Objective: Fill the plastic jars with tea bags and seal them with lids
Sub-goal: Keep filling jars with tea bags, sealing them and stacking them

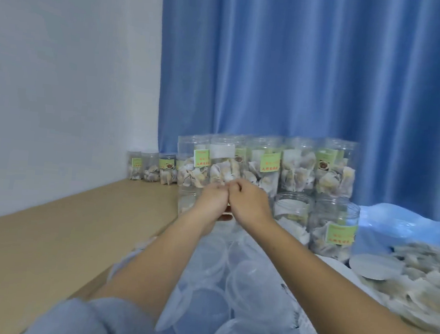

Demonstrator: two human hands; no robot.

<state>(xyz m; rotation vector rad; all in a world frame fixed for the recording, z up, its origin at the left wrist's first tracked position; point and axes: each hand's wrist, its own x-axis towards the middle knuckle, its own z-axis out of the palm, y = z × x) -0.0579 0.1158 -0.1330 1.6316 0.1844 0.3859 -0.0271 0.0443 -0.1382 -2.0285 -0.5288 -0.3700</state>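
Against blue curtain, both hands' curled fingers meet atop an upright jar, grip unclear

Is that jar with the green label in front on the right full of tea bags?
Partly full. In the green-labelled jar, tea bags fill the lower part; the top is clear.

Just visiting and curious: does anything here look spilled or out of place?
Nothing looks damaged. Loose tea bags lie heaped at the right and clear lids are scattered under the arms, more like working supplies than spills. The filled jars stand upright.
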